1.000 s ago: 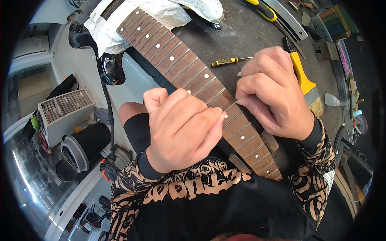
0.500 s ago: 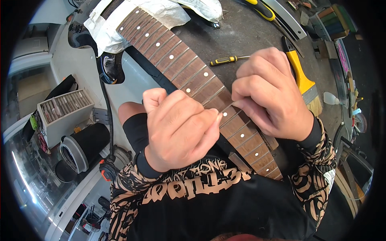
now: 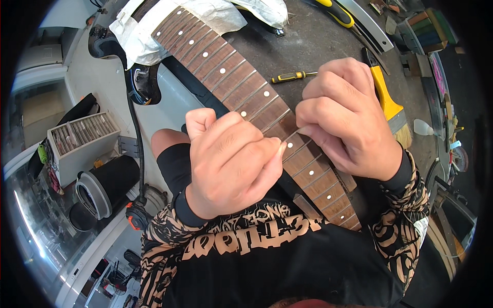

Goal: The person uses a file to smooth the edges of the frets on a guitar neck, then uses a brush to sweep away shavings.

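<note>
A guitar neck with a wooden fretboard (image 3: 241, 82) and white dot inlays runs diagonally toward me, its far part over white paper (image 3: 144, 46) by a dark guitar body (image 3: 146, 82). My left hand (image 3: 231, 164) is curled, pinching one end of a thin wire (image 3: 292, 136) lying across the fretboard. My right hand (image 3: 346, 118) pinches the wire's other end at the board's right side, fingers bent. A small yellow-and-black screwdriver (image 3: 290, 77) lies beside the neck, and a yellow-handled brush (image 3: 385, 102) is just right of my right hand.
A larger yellow-and-black tool (image 3: 339, 13) and a metal straightedge (image 3: 370, 25) lie at the back of the dark workbench (image 3: 267, 51). A small white bottle (image 3: 422, 127) sits at the right. At left stand a divided box (image 3: 82, 154) and a black cylindrical container (image 3: 113, 182).
My right hand has shifted slightly left since a second ago, while both hands keep their pinch on the wire. The far end of the neck appears shifted very slightly to the right.
</note>
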Demonstrator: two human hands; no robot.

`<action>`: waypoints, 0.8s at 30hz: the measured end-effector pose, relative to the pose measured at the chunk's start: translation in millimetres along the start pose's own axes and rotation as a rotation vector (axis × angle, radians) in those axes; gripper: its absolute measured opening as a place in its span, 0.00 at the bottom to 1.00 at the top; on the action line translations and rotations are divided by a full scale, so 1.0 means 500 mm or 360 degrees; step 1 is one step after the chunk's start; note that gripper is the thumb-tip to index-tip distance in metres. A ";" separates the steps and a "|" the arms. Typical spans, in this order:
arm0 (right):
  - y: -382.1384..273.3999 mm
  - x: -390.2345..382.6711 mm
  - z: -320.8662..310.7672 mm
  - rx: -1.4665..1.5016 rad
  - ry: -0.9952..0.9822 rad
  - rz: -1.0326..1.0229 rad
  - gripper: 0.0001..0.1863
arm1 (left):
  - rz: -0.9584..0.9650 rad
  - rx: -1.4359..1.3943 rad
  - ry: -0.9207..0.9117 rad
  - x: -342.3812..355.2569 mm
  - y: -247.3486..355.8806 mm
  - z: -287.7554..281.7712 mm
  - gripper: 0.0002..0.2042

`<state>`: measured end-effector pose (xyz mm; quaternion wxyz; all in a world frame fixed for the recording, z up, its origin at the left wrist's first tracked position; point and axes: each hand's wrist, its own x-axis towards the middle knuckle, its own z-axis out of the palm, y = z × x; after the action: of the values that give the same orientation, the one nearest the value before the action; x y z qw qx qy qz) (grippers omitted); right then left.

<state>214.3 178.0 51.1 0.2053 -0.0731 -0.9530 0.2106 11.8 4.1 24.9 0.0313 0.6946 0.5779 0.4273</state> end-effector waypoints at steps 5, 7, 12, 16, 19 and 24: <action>0.013 0.019 0.014 -0.0029 0.0068 -0.0014 0.15 | -0.0015 0.0041 0.0075 0.004 -0.018 0.009 0.14; 0.014 0.018 0.012 -0.0021 0.0076 -0.0018 0.16 | 0.0038 0.0096 0.0070 0.008 -0.018 0.005 0.14; 0.002 0.000 0.001 0.0018 -0.0005 0.0017 0.16 | 0.0026 0.0012 0.0010 0.007 -0.003 0.003 0.14; 0.007 0.018 0.015 -0.0044 0.0090 0.0025 0.16 | 0.0034 0.0070 0.0040 0.015 -0.015 0.002 0.13; 0.019 0.022 0.017 -0.0041 0.0131 0.0002 0.16 | 0.0022 0.0110 0.0066 0.018 -0.016 0.000 0.13; 0.017 0.009 0.005 0.0029 0.0070 0.0004 0.17 | 0.0030 0.0102 0.0051 0.011 -0.005 0.004 0.14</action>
<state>209.6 185.5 47.1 0.2265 -0.0771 -0.9462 0.2179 10.8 10.3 25.4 -0.0042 0.6938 0.5851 0.4199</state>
